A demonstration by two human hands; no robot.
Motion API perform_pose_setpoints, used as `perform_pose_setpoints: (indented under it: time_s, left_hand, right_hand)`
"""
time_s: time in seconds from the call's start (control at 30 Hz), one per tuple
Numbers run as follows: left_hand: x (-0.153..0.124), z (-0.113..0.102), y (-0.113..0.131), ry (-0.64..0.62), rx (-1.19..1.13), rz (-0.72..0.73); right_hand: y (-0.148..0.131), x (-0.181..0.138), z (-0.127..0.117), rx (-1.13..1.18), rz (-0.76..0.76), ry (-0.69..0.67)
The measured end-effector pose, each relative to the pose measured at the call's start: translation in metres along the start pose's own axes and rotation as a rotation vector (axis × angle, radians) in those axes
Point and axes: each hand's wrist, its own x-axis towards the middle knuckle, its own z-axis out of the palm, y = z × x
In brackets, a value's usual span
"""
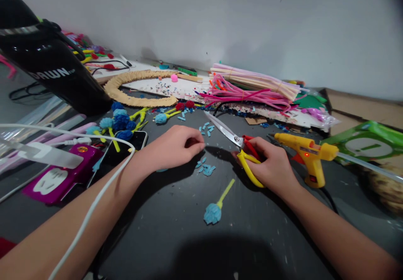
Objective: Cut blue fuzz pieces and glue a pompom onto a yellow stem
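My left hand (pixel 179 145) hovers over the dark table, thumb and fingertips pinched together. Whatever is between those fingertips, if anything, is too small to make out. Small light blue cut pieces (pixel 206 168) lie just below it, with more blue bits (pixel 206 129) behind. In my right hand (pixel 270 162) is a pair of scissors (pixel 231 136) with one red and one yellow handle, the blades pointing up and left and close together. A light blue fuzzy flower (pixel 213 213) with a yellow-green stem lies on the table in front of me, touched by neither hand.
A yellow hot glue gun (pixel 310 154) with a lit red light stands at right beside a green packet (pixel 367 143). Pipe cleaner bundles (pixel 248 87) and a tan curved band (pixel 126 89) lie behind. At left are a black bottle (pixel 59 57), phone (pixel 138 139), purple power bank (pixel 59 179) and white cable (pixel 94 204).
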Motion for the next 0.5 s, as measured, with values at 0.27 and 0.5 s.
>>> perform_pose_setpoints:
  time_s: [0.27,0.5]
  left_hand:
    - [0.005,0.008,-0.010,0.150,0.127,0.111]
    - [0.005,0.011,-0.009,0.129,0.150,0.151]
  right_hand:
    - [0.000,0.000,0.001,0.046,0.033,0.033]
    - [-0.001,0.001,0.001,0.136,0.089,0.035]
